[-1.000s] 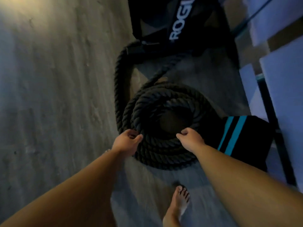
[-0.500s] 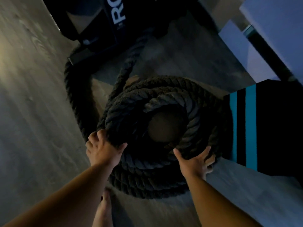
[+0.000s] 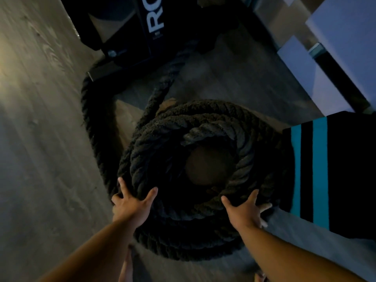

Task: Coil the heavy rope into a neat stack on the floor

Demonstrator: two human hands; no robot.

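Open floor (image 3: 40, 139) lies to the left. A loose rope tail (image 3: 89, 119) curves from the rack (image 3: 150, 27) into the coil (image 3: 162, 127), stacked on the floor mid-frame. The left hand (image 3: 130, 206) and right hand (image 3: 244, 212) press its near rim, fingers splayed, gripping nothing. This looks like squaring the stack; next, lay the tail on top. A striped block (image 3: 319, 171) crowds the right.

Dim room — grey wood-grain floor (image 3: 40, 149), warm glow left; black lettered frame (image 3: 146, 43) behind, teal-striped fabric (image 3: 337, 174) right.
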